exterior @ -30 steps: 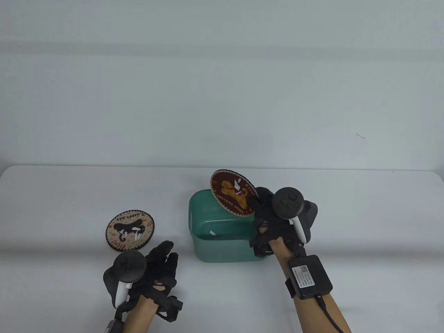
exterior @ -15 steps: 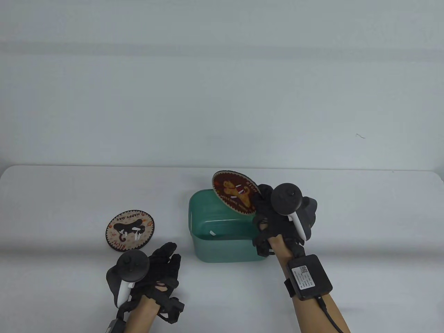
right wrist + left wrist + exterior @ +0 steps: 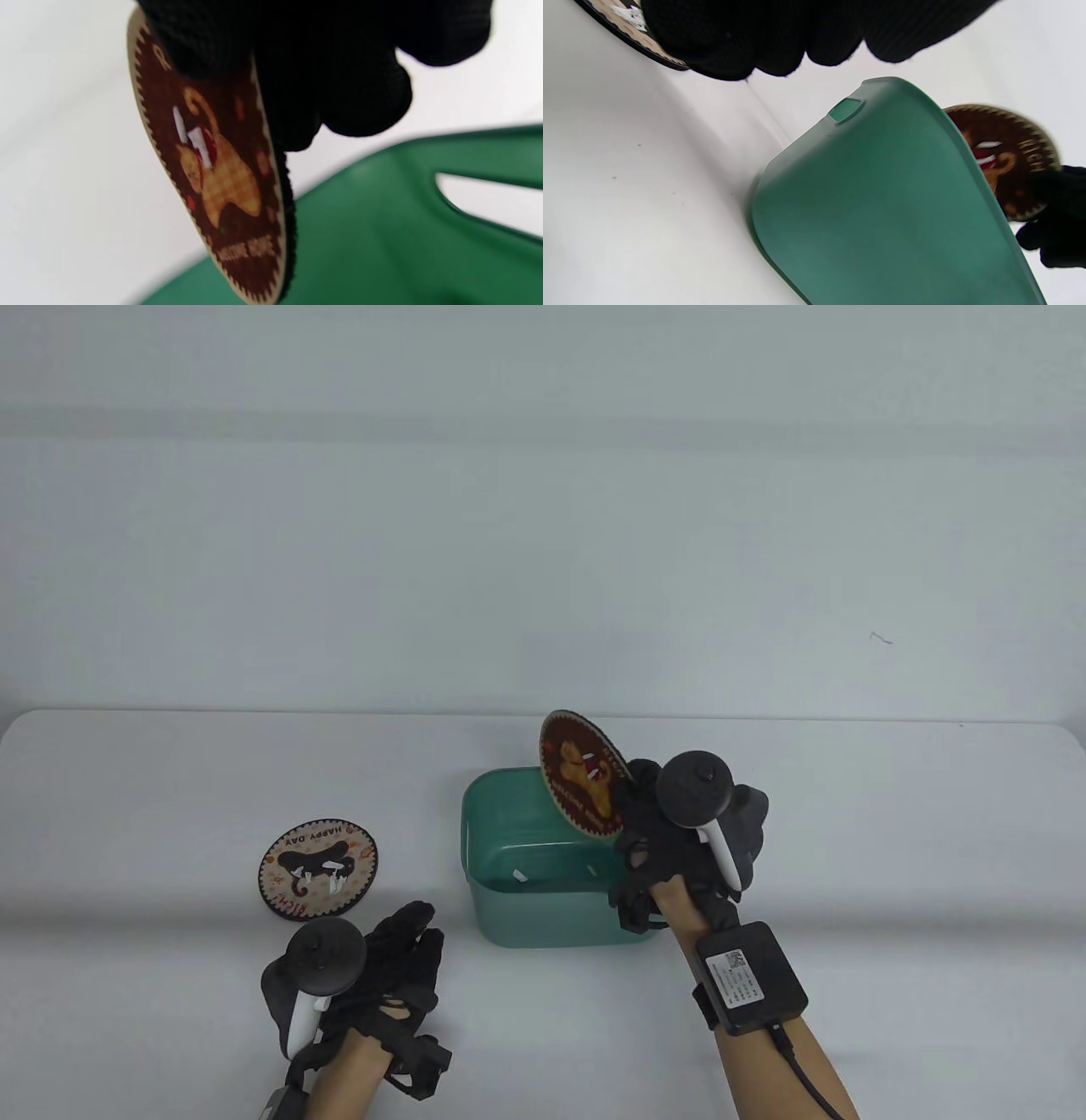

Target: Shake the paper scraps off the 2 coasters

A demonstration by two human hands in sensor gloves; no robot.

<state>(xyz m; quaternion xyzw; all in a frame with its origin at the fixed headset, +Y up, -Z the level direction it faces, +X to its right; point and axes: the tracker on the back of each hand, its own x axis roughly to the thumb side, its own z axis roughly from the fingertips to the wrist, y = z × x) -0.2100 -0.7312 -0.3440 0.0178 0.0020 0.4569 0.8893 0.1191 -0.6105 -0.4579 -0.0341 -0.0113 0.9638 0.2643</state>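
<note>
My right hand (image 3: 645,814) pinches the edge of a brown coaster (image 3: 581,772) with a yellow cat, tilted steeply over the green bin (image 3: 509,899). Two white paper scraps (image 3: 193,135) still cling to its face in the right wrist view, where my fingers (image 3: 297,63) grip the brown coaster (image 3: 220,178). A beige coaster (image 3: 318,866) with a dark figure lies flat on the table at the left, with white scraps (image 3: 335,882) on it. My left hand (image 3: 399,959) rests on the table just below it, fingers relaxed, holding nothing. Scraps (image 3: 519,875) lie inside the bin.
The green bin (image 3: 882,203) stands mid-table between my hands; its wall fills the left wrist view, with the brown coaster (image 3: 1005,156) behind its rim. The white table (image 3: 891,831) stretches right of the bin, with a pale wall behind.
My right hand has turned the brown coaster steeper, nearly on edge, and lifted it slightly to the right. A scrap has dropped into the bin. The left hand has barely shifted.
</note>
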